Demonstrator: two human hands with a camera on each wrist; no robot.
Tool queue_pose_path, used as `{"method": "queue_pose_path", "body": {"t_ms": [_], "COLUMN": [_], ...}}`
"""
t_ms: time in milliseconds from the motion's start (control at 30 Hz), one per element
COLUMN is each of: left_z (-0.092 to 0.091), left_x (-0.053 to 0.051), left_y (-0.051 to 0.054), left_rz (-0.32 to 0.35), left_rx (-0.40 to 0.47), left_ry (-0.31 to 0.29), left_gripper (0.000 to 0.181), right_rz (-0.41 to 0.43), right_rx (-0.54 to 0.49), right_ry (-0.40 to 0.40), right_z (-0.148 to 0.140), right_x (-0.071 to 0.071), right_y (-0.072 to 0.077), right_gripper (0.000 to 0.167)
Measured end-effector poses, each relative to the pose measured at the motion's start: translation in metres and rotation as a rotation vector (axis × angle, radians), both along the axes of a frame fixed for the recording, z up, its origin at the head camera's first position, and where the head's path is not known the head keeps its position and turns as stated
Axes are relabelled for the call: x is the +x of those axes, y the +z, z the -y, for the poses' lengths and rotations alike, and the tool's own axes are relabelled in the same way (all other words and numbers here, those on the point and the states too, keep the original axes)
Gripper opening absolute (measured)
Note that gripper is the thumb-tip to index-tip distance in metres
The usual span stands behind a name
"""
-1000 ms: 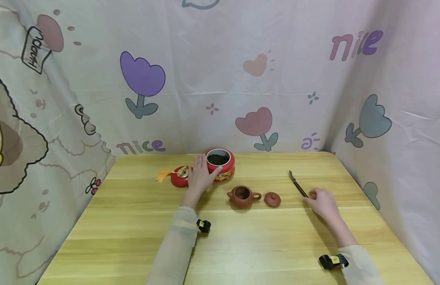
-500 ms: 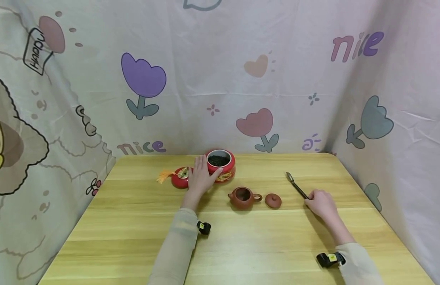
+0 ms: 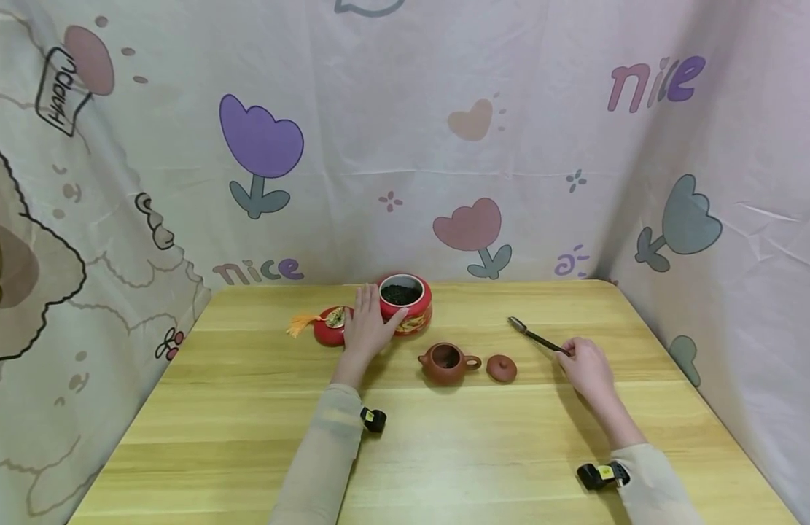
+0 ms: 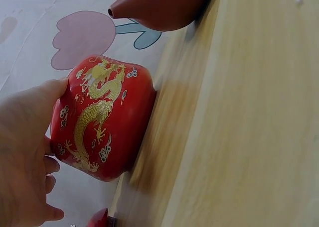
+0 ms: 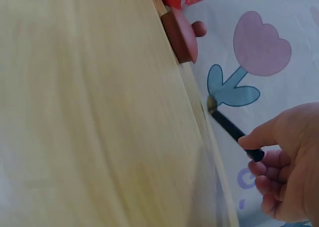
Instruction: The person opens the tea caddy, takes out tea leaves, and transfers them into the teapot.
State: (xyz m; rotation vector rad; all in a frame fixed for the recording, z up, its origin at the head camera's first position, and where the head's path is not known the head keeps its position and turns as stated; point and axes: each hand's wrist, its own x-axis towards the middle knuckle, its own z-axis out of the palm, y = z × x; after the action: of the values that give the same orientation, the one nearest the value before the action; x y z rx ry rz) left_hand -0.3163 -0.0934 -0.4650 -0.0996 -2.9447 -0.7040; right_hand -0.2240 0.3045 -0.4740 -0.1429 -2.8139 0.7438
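Observation:
A red tea jar point(image 3: 414, 321) with a gold dragon stands uncovered at the back of the table, dark tea leaves point(image 3: 402, 294) inside. My left hand point(image 3: 367, 332) holds its left side, thumb in front and fingers reaching along the side; the left wrist view shows the thumb touching the jar point(image 4: 107, 117). Between thumb and fingers, my right hand point(image 3: 590, 368) pinches the end of a small dark-handled tea scoop point(image 3: 536, 337). Its head points left, above the table in the right wrist view, where the handle point(image 5: 232, 127) shows clearly.
A brown clay teapot point(image 3: 444, 372) sits uncovered in front of the jar, spout to the left. Its lid point(image 3: 501, 368) lies right of the handle. The red jar lid point(image 3: 329, 332) with a yellow tassel point(image 3: 302, 324) lies beside my left hand. Patterned cloth point(image 3: 352, 226) hangs behind the table.
My right hand has moved slightly left and away from me, and the tea scoop has swung so its head points further left. My left hand stays at the jar.

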Motion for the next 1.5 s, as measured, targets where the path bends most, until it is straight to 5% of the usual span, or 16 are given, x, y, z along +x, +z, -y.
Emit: {"method": "queue_pose_path", "body": {"t_ms": [567,1100,1500], "left_z": [0.003,-0.002,0.000], "left_x": [0.003,0.001,0.002], "left_y": [0.005,0.013,0.011], "left_rz": [0.001,0.039,0.041], "left_rx": [-0.008,-0.083,-0.105], "left_ry": [0.009,0.002,0.011], "left_gripper": [0.098,0.096,0.097], "right_rz": [-0.372,-0.433,-0.409], "right_rx": [0.009,0.063,0.146], "right_ry": [0.139,0.298,0.393], "right_z": [0.030,0.076,0.119], "right_x": [-0.009,-0.038,-0.065], "right_y": [0.022,0.060,0.068], "right_gripper": [0.013,0.015,0.012]}}
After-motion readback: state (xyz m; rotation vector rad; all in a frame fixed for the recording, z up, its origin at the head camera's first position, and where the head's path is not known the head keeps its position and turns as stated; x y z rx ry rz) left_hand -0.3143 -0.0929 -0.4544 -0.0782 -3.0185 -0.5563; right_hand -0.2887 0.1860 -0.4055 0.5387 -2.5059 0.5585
